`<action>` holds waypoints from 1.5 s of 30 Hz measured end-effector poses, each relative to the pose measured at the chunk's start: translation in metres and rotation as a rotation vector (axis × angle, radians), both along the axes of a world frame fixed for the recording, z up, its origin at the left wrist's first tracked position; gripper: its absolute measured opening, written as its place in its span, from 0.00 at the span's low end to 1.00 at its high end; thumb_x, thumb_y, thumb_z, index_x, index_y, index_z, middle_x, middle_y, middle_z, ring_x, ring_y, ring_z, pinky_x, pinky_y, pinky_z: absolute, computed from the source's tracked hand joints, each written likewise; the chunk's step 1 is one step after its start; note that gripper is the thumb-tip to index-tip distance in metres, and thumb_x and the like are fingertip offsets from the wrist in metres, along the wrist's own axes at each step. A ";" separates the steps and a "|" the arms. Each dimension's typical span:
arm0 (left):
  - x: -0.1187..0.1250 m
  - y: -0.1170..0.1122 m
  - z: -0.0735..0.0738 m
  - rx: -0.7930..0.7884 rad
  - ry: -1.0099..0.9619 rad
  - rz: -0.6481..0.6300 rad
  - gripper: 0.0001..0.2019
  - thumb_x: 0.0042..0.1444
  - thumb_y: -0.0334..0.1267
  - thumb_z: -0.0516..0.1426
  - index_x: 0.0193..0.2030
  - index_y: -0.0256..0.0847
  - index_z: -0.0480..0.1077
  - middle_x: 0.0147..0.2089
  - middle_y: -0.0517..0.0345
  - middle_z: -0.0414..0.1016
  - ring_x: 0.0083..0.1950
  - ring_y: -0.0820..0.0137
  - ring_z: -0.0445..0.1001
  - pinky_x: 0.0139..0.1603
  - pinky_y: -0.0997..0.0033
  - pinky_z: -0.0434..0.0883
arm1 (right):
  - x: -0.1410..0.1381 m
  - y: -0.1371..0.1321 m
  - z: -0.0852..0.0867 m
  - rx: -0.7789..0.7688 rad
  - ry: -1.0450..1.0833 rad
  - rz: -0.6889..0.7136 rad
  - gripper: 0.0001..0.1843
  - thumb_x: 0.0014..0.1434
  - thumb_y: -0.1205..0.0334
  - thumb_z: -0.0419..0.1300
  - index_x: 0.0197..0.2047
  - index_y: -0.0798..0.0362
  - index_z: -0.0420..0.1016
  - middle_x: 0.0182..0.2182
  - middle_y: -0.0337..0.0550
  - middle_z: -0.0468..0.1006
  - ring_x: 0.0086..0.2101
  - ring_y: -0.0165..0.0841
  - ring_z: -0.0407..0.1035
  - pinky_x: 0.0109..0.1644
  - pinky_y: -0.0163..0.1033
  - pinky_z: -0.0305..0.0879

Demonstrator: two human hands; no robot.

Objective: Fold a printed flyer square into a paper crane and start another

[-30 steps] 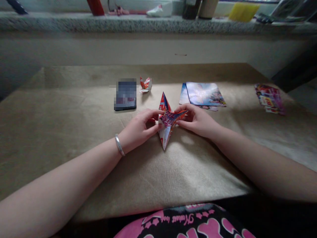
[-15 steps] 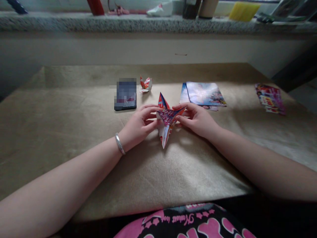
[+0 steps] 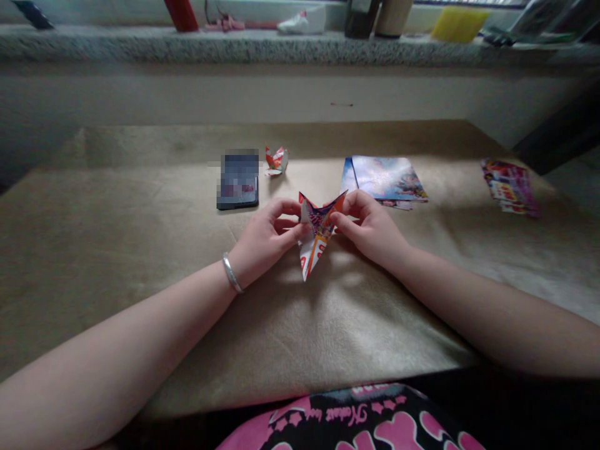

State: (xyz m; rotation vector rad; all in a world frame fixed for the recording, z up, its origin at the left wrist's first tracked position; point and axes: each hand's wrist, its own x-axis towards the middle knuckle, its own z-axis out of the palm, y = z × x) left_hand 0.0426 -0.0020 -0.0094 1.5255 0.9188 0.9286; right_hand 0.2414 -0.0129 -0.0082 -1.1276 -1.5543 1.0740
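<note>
Head view: I had the left hand (image 3: 263,239) and right hand (image 3: 376,229) pinching the paper (image 3: 317,237) from nine and three o'clock, likely to steady its folds, over mid-counter (image 3: 281,344). Phone (image 3: 237,179) at its ten, sheets (image 3: 388,177) at two, seemingly lay back to leave working room.

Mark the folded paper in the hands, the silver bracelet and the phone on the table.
Folded paper (image 3: 319,234): head view, on the middle of its folds.
Silver bracelet (image 3: 232,274): head view, on its band.
Phone (image 3: 239,180): head view, on its screen.
</note>
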 end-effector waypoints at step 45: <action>0.003 0.001 -0.003 -0.063 -0.094 0.038 0.21 0.45 0.41 0.65 0.38 0.42 0.56 0.36 0.64 0.69 0.30 0.77 0.74 0.27 0.80 0.72 | -0.004 0.003 -0.005 -0.138 0.119 0.122 0.20 0.49 0.53 0.65 0.37 0.48 0.58 0.33 0.35 0.74 0.34 0.31 0.73 0.37 0.39 0.70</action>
